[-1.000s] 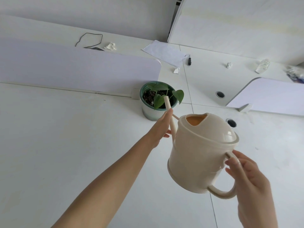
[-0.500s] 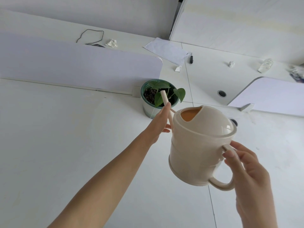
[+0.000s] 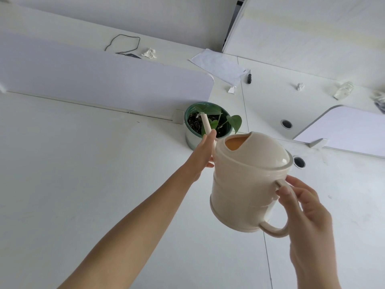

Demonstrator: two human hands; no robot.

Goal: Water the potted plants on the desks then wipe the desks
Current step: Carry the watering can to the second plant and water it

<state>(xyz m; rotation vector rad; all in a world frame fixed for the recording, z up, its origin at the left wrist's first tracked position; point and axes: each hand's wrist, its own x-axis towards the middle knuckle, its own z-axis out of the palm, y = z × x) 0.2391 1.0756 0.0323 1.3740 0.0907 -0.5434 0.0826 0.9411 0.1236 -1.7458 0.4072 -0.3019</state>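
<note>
A cream watering can hangs tilted over the white desk. My right hand grips its handle at the lower right. My left hand holds the thin spout, whose tip sits over the soil of a small green plant in a green-rimmed pot. The pot stands at the end of a low white divider. Whether water is flowing I cannot tell.
A white divider panel runs along the back left, another at the right. Two cable holes sit right of the pot. On the far desks lie a paper sheet, a black cord, a marker and crumpled scraps.
The can has moved forward and up toward the pot, tilting more. The spout tip now reaches further over the soil. Both hands keep their hold.
</note>
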